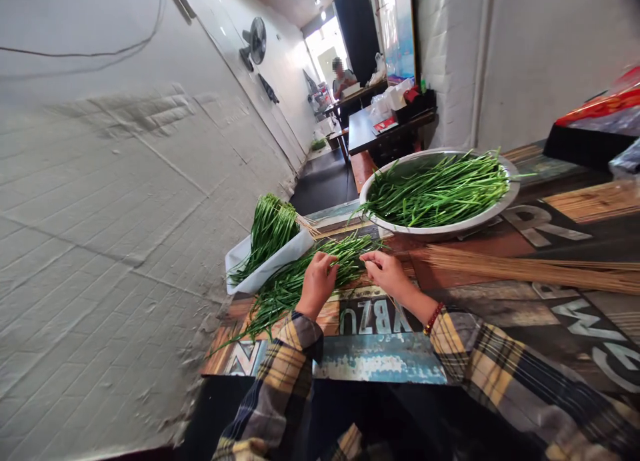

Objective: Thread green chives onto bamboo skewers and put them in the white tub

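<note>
While both hands rest on the table (380, 364), they work at a loose pile of green stalks (300, 281) that lies on the painted wooden top. These stalks are thin, long and smooth, like chives, and their long axis runs from the near left corner of the table up toward the right, where the tips reach the hands. The left hand (316, 284) lies on the pile with its fingers curled down over some stalks. The right hand (387, 273) is just beside it, fingers bent and pinched together on something thin; I cannot tell if it is a stalk or a stick. A red bead bracelet (433, 319) sits on the right wrist, and both sleeves are of soft plaid cloth.

Left of the pile, a white rectangular tray (265, 269) holds a tidy bundle of the same greens. Behind the hands stands a round shiny metal basin (445, 226) full of stalks. At the right, a sheaf of thin pale bamboo skewers (525, 269) lies flat across the table.
</note>
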Demonstrator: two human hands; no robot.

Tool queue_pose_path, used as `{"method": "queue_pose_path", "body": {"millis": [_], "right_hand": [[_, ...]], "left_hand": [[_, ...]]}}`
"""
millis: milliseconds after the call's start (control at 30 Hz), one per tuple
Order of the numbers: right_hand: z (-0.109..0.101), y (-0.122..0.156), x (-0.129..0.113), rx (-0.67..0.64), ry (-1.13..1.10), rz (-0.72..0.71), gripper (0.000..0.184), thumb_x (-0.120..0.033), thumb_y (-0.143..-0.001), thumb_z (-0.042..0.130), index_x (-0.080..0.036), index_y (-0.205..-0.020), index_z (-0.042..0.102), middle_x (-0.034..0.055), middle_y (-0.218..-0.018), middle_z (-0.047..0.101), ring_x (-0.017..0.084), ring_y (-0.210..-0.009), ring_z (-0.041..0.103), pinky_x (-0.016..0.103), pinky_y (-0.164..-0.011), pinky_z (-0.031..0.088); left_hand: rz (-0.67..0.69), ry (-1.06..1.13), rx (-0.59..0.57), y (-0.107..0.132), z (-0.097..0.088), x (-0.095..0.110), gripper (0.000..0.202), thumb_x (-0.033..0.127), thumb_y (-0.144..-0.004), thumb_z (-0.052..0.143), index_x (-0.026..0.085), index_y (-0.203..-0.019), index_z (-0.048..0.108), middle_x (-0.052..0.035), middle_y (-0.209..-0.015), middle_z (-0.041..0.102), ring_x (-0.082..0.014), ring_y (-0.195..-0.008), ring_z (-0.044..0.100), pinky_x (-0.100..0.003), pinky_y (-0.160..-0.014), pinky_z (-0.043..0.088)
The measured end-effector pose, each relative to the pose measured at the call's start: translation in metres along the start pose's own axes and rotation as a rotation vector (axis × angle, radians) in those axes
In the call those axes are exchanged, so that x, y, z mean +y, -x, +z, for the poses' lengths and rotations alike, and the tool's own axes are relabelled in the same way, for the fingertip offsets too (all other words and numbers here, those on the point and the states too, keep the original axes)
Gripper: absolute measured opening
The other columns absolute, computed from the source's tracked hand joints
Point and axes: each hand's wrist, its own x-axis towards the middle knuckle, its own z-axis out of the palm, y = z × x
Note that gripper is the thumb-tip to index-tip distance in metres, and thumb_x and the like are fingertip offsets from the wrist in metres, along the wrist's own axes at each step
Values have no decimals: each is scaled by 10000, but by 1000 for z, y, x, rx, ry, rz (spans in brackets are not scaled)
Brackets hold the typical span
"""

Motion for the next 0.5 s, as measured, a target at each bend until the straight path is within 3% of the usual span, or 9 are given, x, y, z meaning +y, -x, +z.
{"method": "queue_pose_path", "body": {"millis": [133, 267, 400, 500], "right_hand": [[1, 1, -1, -18, 9, -4, 319, -268, -755, 461, -122, -942, 673, -12, -561, 590, 108, -442, 484, 220, -456, 396], [0, 0, -2, -12, -5, -12, 304, -254, -755, 454, -131, -932, 668, -22, -550, 570, 106, -460, 488, 208, -457, 386], [-1, -2, 0, 3, -9, -15, 286, -247, -743, 469, -131, -911, 669, -15, -572, 578, 107, -484, 492, 207, -464, 372], [0, 0, 2, -17, -15, -8, 303, -267, -745, 470, -117, -918, 669, -11, -572, 578, 107, -474, 478, 211, -454, 362]], "left_hand": [[-3, 114, -12, 3, 12, 13, 55, 177, -803, 646, 199, -824, 692, -73, -842, 609, -219, -842, 564, -389, -781, 467], [-84, 264, 107, -6, 3, 14, 95, 215, -825, 615, 181, -755, 669, -69, -828, 641, -198, -827, 594, -345, -723, 486], [-155, 364, 264, -18, -41, 18, 206, 335, -913, 480, 170, -910, 603, -61, -869, 657, -162, -797, 629, -300, -700, 502], [-148, 526, 477, -28, -86, 34, 194, 368, -905, 503, 187, -948, 558, -8, -806, 630, -113, -680, 619, -255, -675, 493]]}}
